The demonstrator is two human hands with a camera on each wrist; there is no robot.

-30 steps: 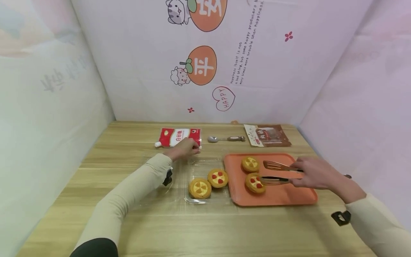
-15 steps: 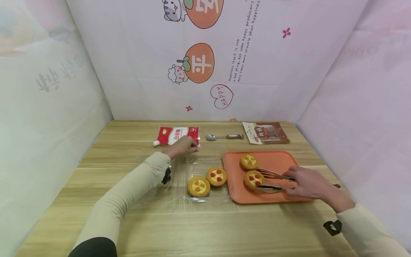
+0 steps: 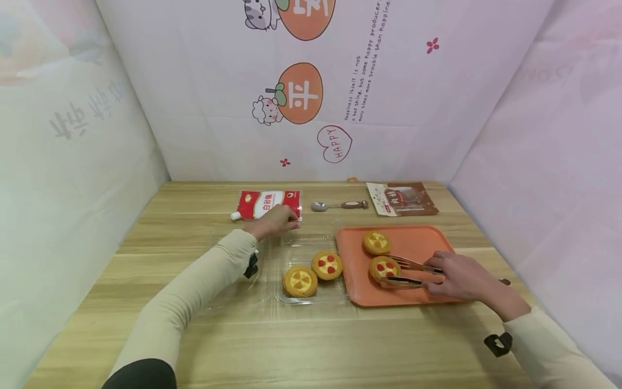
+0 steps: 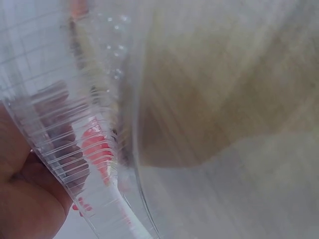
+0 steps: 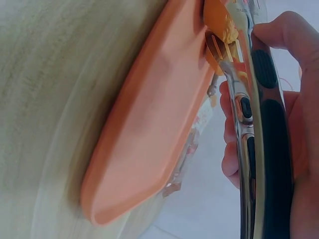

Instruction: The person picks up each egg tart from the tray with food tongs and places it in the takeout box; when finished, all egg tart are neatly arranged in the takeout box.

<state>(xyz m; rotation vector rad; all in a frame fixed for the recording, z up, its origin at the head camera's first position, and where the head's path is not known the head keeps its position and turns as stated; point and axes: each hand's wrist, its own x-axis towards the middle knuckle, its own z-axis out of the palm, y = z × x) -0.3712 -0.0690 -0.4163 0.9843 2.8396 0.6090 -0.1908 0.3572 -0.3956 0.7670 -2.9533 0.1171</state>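
Note:
My left hand pinches the back edge of a clear ridged plastic box, whose lid lies folded out to the left. Inside the box sit a yellow-topped tart and a red-dotted tart. My right hand grips metal tongs with dark handle inlays, held low above an orange tray. Their two ends stand on either side of another red-dotted tart on the tray; whether they squeeze it I cannot tell. Behind it rests a plain yellow-topped tart.
Along the back of the wooden table lie a red and white spouted bag, a spoon and a brown packet. Printed cloth walls enclose the table at the back and both sides.
My right hand has brought the tongs left and lower, their ends now around the red-dotted tart on the tray. My left hand stays on the box edge.

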